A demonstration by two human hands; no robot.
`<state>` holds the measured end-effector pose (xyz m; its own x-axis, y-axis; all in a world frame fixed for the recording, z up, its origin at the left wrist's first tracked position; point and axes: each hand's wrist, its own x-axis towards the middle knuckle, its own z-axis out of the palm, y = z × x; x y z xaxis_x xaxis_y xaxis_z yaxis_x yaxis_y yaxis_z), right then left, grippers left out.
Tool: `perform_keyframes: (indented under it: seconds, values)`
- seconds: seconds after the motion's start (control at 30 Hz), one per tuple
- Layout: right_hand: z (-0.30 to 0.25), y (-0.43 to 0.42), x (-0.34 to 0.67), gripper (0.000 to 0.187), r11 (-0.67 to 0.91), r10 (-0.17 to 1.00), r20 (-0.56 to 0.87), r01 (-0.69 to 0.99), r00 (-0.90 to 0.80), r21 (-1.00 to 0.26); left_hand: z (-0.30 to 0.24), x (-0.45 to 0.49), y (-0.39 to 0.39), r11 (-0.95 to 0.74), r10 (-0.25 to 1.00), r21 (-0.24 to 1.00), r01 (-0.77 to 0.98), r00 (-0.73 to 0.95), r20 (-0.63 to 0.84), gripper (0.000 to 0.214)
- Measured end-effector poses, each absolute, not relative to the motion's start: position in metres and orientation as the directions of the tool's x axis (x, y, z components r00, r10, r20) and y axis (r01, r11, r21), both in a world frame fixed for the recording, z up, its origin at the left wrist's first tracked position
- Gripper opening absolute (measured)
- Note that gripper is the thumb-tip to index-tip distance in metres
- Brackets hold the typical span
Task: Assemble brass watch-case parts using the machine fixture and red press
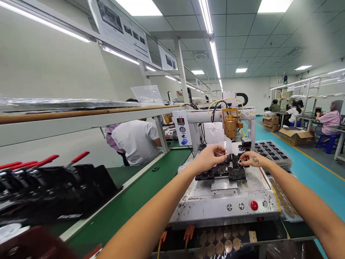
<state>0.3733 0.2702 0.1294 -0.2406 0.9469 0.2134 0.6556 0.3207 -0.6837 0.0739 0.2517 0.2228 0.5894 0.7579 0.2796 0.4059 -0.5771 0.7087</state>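
Overhead, strip lights ran the length of the hall; below them both arms reached out over a small white bench machine (223, 201) on the green tabletop (140, 201). Left hand (208, 157) was raised just above the black fixture plate (222, 171), fingers pinched on a small copper-coloured part (224, 152), held clear of the nests, likely so it could be turned or lined up. Right hand (249, 159), tattooed on its back, sat low at the plate's right edge, fingers closed on a small ring-like piece (240, 160) touching or nearly touching the fixture; too small to tell which. Fixture lay under the yellow dispensing head (231, 126), on the machine's bed, so the nests came within the head's reach. Buttons, one red (253, 205), sat on the front panel near the person. Containers: a black compartment tray (272, 151) to the right of the machine held rows of small dark parts; a bagged tray (285, 205) nearer held round copper discs. More discs (219, 242) lay on a low shelf in front. Black clamp jigs with red handles (54, 180) stood far left. Other workers sat beyond.
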Motion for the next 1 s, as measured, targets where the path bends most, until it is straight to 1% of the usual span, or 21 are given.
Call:
perform_keyframes:
  seconds: [0.07, 0.17, 0.27, 0.37, 0.47, 0.53, 0.63, 0.73, 0.77, 0.83, 0.9, 0.97, 1.0]
  values:
    - [0.131, 0.271, 0.375, 0.039, 0.350, 0.935, 0.205, 0.668, -0.289, -0.656, 0.221, 0.052, 0.236, -0.563, 0.760, 0.741, 0.367, 0.582, 0.289, 0.037]
    - [0.129, 0.271, 0.376, 0.036, 0.394, 0.918, 0.225, 0.691, -0.327, -0.606, 0.216, 0.021, 0.214, -0.542, 0.774, 0.769, 0.339, 0.557, 0.300, 0.035]
    - [0.124, 0.273, 0.373, 0.031, 0.420, 0.907, 0.269, 0.719, -0.323, -0.554, 0.210, -0.003, 0.194, -0.524, 0.794, 0.783, 0.337, 0.525, 0.305, 0.032]
    - [0.123, 0.278, 0.368, 0.023, 0.414, 0.905, 0.320, 0.757, -0.282, -0.506, 0.203, -0.012, 0.175, -0.508, 0.799, 0.808, 0.299, 0.514, 0.312, 0.031]
    - [0.124, 0.271, 0.362, 0.020, 0.378, 0.902, 0.385, 0.793, -0.197, -0.479, 0.192, -0.009, 0.158, -0.518, 0.790, 0.815, 0.257, 0.508, 0.342, 0.032]
    - [0.119, 0.250, 0.360, 0.026, 0.350, 0.881, 0.460, 0.807, -0.111, -0.475, 0.180, -0.010, 0.147, -0.541, 0.791, 0.796, 0.272, 0.485, 0.373, 0.031]
    - [0.099, 0.189, 0.364, 0.038, 0.299, 0.813, 0.580, 0.820, 0.049, -0.488, 0.152, -0.021, 0.129, -0.561, 0.806, 0.750, 0.351, 0.439, 0.397, 0.029]
    - [0.064, 0.114, 0.370, 0.039, 0.234, 0.758, 0.629, 0.827, 0.175, -0.511, 0.114, -0.036, 0.112, -0.541, 0.827, 0.738, 0.403, 0.416, 0.379, 0.030]
    - [0.051, 0.093, 0.371, 0.041, 0.216, 0.734, 0.651, 0.841, 0.196, -0.496, 0.101, -0.038, 0.107, -0.533, 0.830, 0.745, 0.401, 0.418, 0.369, 0.031]
    - [0.028, 0.064, 0.369, 0.046, 0.142, 0.693, 0.674, 0.868, 0.257, -0.477, 0.073, -0.034, 0.101, -0.525, 0.822, 0.759, 0.386, 0.460, 0.335, 0.031]
    - [0.009, 0.049, 0.356, 0.044, 0.083, 0.633, 0.706, 0.879, 0.317, -0.469, 0.046, -0.021, 0.099, -0.526, 0.793, 0.767, 0.368, 0.537, 0.286, 0.031]
    - [-0.007, 0.044, 0.333, 0.032, 0.123, 0.600, 0.734, 0.870, 0.317, -0.477, 0.019, -0.004, 0.100, -0.553, 0.727, 0.764, 0.333, 0.640, 0.248, 0.031]
    - [-0.014, 0.043, 0.319, 0.025, 0.181, 0.622, 0.733, 0.860, 0.275, -0.476, 0.006, 0.004, 0.101, -0.572, 0.686, 0.760, 0.308, 0.688, 0.237, 0.033]
